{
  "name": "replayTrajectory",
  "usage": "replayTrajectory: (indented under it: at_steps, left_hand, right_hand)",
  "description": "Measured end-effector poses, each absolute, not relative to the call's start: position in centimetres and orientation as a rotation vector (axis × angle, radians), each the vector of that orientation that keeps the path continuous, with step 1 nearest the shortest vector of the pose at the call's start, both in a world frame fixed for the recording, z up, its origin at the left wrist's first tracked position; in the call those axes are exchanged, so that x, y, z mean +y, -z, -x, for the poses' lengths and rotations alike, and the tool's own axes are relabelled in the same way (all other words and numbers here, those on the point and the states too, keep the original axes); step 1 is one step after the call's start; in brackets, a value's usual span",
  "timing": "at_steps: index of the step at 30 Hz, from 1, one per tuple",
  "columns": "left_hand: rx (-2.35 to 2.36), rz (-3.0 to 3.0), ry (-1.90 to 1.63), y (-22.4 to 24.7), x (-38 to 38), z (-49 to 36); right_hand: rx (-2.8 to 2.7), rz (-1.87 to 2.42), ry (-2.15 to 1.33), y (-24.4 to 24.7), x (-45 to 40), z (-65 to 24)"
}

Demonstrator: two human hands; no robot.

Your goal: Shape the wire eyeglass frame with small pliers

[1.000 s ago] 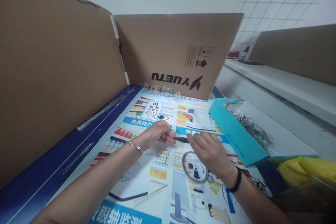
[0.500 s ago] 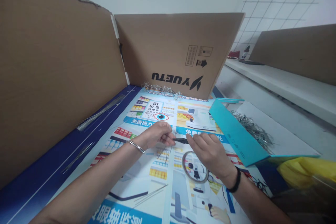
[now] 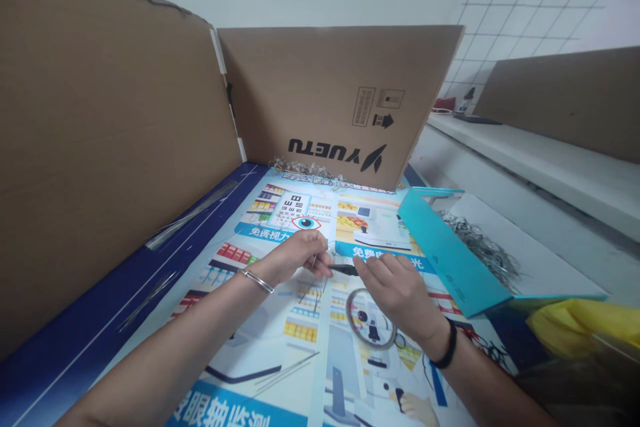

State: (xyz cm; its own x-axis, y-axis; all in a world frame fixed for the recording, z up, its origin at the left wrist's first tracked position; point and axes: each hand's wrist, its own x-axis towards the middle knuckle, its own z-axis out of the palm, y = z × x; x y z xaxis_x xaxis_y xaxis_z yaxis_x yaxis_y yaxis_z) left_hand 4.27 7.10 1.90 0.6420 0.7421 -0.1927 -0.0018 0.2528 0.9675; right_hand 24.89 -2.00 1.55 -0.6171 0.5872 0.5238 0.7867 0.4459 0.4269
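My right hand (image 3: 393, 287) is wrapped round a dark, narrow-nosed tool that looks like pliers (image 3: 344, 269); its handles are hidden in my palm. The tool's tip points left and meets the fingertips of my left hand (image 3: 305, 253). Between those closed fingers is a thin wire (image 3: 316, 259), mostly hidden and hard to make out. Both hands are over the printed table cover (image 3: 295, 300). Below them, several thin straight wires (image 3: 287, 372) lie on the cover.
At right stands an open turquoise box (image 3: 455, 253) holding a tangle of wire pieces (image 3: 483, 250). Cardboard panels (image 3: 325, 80) wall the back and left. Wire bits (image 3: 305, 167) lie along the back panel, longer wires (image 3: 195, 213) at left. A yellow bag (image 3: 585, 327) is at far right.
Almost nothing differs. My left hand has shifted very slightly left, and the fingers and the tool's tip keep nearly the same place.
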Motion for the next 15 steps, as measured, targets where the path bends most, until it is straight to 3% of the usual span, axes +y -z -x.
replayTrajectory:
  at_steps: [15]
  left_hand:
    - [0.696, -1.427, -0.614, -2.05, 7.30, -4.32]
  right_hand:
    - [-2.409, 1.342, 0.635, -1.00, -1.86, -24.49]
